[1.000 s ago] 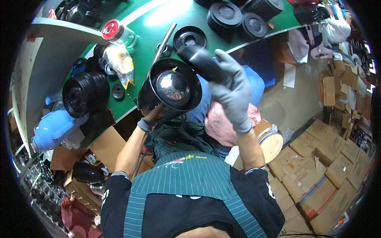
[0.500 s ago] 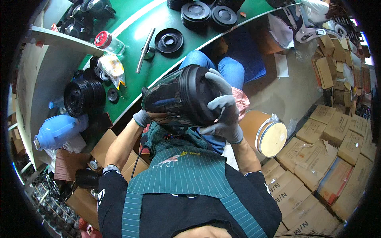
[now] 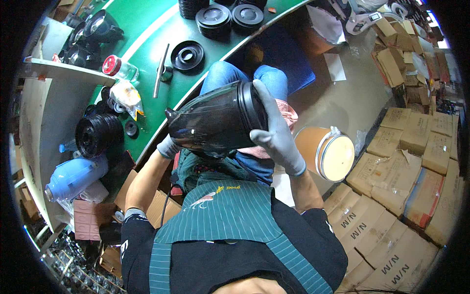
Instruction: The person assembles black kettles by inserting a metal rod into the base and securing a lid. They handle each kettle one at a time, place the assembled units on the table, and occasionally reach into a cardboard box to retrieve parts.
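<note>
A glossy black jug (image 3: 210, 120) lies on its side across my lap, its small spout end toward the left and its wide, ribbed black end piece (image 3: 252, 108) toward the right. My left hand (image 3: 168, 147), in a grey glove, holds the narrow end; its fingers are mostly hidden under the body. Against the ribbed end, my gloved right hand (image 3: 278, 134) is pressed with the thumb low and the fingers reaching up around the rim. On the green table (image 3: 152, 110) beyond stand a black ring-shaped part (image 3: 187, 56) and a metal bar (image 3: 160, 71) on a small stand.
Stacks of black round discs (image 3: 213, 19) stand at the table's far side. To the left are a red-lidded jar (image 3: 120, 67), a plastic bag (image 3: 126, 98), stacked black rings (image 3: 98, 134) and a blue jug (image 3: 76, 176). A brown drum (image 3: 325, 152) and cardboard boxes (image 3: 372, 225) stand right.
The jug has turned to show more of its side and shifted slightly left. My right hand has moved from across the ribbed end to its edge. The whole view has shifted a little.
</note>
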Available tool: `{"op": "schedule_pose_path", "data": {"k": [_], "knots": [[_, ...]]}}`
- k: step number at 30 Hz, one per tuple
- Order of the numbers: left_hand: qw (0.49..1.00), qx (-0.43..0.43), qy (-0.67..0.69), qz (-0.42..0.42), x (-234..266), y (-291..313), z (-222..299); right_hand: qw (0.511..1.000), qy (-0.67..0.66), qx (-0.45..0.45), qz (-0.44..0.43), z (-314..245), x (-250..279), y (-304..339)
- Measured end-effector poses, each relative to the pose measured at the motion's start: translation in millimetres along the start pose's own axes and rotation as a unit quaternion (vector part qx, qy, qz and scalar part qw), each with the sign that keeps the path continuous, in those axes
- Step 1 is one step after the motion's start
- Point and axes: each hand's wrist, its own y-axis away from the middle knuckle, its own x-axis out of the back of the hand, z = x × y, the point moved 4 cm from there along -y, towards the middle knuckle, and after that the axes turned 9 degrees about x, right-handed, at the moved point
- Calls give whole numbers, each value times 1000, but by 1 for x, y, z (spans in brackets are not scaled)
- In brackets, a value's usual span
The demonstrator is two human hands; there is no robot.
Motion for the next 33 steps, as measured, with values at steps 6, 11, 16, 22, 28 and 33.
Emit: {"op": "schedule_pose_path", "data": {"k": [6, 11, 16, 22, 28, 33], "knots": [[997, -3, 66, -32, 6, -6, -6, 984, -65, 161, 35, -19, 6, -6], [780, -181, -597, -50, -23, -7, 1, 960, 33, 270, -60, -30, 11, -16], [910, -107, -392, -80, -33, -9, 13, 957, 3, 267, -115, -36, 21, -26], [992, -9, 40, 121, -22, -1, 40, 975, -219, -36, 2, -4, 28, -22], [973, -21, -86, 212, -18, 5, 41, 907, -393, -137, 64, 19, 25, -3], [979, -91, -50, 178, -13, 2, 43, 954, -248, -156, 69, 27, 27, -5]]}}
